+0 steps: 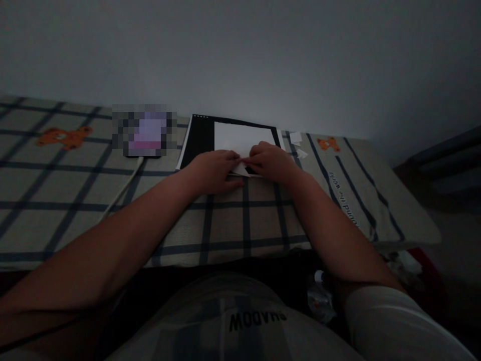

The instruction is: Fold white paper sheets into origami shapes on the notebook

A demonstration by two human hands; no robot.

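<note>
Between your forearms (150,218), the checked cloth (225,220) leaves you an open lane up to your left hand (215,170) and right hand (276,163), which close it off at the near edge of the white sheet (240,134). A blurred device (150,130) and its cable (130,180) obstruct your left; paper scraps (295,138) lie low on your right; the wall (240,60) bounds the far side.

left hand (213,171) and right hand (273,161) touch white paper (242,136) (dimly lit).

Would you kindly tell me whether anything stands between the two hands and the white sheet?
Nothing visible does: the left hand and the right hand both meet at the near part of the white sheet, which lies over the black surface.
</note>
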